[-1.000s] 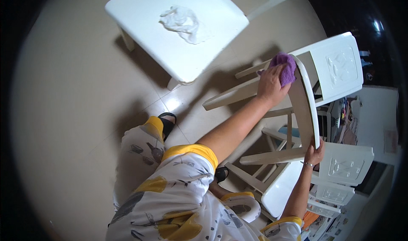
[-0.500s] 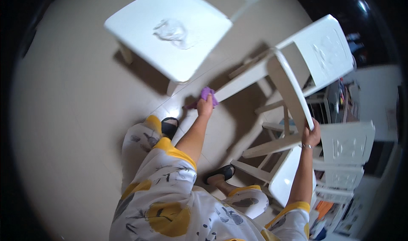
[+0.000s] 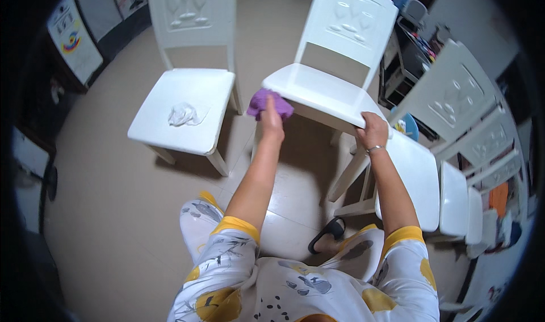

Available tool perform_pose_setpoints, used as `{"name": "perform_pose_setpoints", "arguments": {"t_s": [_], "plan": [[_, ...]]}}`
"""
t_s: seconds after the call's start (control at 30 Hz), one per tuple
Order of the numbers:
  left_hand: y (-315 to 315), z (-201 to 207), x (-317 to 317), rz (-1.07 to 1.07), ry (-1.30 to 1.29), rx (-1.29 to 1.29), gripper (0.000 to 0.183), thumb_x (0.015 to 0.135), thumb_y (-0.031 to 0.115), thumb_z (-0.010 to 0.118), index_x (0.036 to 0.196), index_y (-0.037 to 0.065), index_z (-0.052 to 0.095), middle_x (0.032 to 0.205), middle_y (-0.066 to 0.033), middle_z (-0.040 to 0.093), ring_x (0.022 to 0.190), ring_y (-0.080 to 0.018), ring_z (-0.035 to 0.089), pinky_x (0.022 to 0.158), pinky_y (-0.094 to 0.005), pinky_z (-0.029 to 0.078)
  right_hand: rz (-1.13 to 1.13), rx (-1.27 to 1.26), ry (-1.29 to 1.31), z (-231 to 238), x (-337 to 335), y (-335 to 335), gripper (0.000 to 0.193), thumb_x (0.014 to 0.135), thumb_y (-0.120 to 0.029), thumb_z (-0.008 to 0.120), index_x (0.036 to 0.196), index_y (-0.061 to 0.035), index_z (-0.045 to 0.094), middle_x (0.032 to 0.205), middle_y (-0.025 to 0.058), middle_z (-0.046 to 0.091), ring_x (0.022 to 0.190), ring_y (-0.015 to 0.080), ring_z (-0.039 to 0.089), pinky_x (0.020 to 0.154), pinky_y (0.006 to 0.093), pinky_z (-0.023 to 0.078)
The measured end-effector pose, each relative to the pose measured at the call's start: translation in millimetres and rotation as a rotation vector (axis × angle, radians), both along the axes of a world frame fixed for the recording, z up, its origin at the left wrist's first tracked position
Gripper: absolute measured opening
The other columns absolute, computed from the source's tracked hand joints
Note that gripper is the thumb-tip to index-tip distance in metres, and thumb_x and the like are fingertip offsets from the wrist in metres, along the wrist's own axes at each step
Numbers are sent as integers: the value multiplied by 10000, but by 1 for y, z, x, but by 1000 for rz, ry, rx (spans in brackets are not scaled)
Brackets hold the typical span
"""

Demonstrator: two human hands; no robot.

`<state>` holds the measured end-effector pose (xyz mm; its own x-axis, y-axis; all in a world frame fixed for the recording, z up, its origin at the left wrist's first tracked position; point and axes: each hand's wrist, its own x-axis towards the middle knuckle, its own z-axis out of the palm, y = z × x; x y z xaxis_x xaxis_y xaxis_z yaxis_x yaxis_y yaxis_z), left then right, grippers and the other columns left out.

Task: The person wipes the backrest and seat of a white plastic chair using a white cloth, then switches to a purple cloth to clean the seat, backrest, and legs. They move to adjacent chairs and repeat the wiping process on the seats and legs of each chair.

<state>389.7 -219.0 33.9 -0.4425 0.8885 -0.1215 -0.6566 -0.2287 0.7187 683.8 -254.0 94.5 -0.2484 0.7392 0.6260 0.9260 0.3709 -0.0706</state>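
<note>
My left hand (image 3: 272, 122) is closed around a crumpled purple cloth (image 3: 267, 103) at the front left corner of a white chair (image 3: 323, 92). The chair stands upright in front of me, with a raised pattern on its backrest. At the front right corner of its seat, my right hand (image 3: 373, 130) grips the edge, fingers on top. Part of the front left leg is hidden by my left arm. On the left stands another white chair (image 3: 153, 100), and a crumpled white piece of thin material (image 3: 184, 115) lies on its seat.
More white chairs (image 3: 409, 177) stand in a row on the right, close to my right arm. Behind them are a blue tub (image 3: 410, 128) and a dark table (image 3: 417, 52) holding items. A printed board (image 3: 72, 38) is at the far left. My black slipper (image 3: 330, 231) shows below.
The front chair has gone from tilted over to upright. My left hand with the purple cloth has moved from a leg up to the seat corner. The view has turned.
</note>
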Motion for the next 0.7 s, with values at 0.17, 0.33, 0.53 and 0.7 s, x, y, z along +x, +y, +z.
{"name": "perform_pose_setpoints", "arguments": {"t_s": [0.17, 0.33, 0.53, 0.7], "plan": [[-32, 59, -56, -148, -398, -110, 449, 1001, 405, 392, 1114, -10, 520, 1134, -134, 575, 1079, -305, 556, 975, -506, 415, -43, -137, -26, -3, -19, -37, 353, 604, -107, 749, 916, -100, 583, 877, 78, 605, 883, 281, 582, 776, 410, 457], [-43, 46, -58, -134, -268, -206, 468, 1013, 342, 369, 1260, -49, 440, 1278, -184, 520, 1159, -344, 523, 1028, -532, 382, -88, -237, -166, -18, -19, -83, 573, 643, -116, 751, 1164, -83, 515, 1189, 100, 545, 1122, 265, 501, 957, 413, 398], [-69, 26, -74, -226, -293, -351, 511, 1007, 391, 338, 1276, -32, 442, 1315, -174, 503, 1197, -351, 498, 1026, -585, 338, -102, -317, -174, -47, -30, -112, 737, 660, -155, 783, 1306, -53, 443, 1331, 123, 497, 1218, 266, 464, 1036, 410, 361], [-86, -5, -80, -202, -291, -395, 507, 998, 385, 362, 1295, -17, 443, 1326, -157, 503, 1193, -346, 507, 1020, -593, 345, -108, -305, -139, -72, -37, -144, 674, 689, -105, 722, 1305, -43, 455, 1338, 130, 491, 1222, 275, 461, 1030, 413, 360]]}}
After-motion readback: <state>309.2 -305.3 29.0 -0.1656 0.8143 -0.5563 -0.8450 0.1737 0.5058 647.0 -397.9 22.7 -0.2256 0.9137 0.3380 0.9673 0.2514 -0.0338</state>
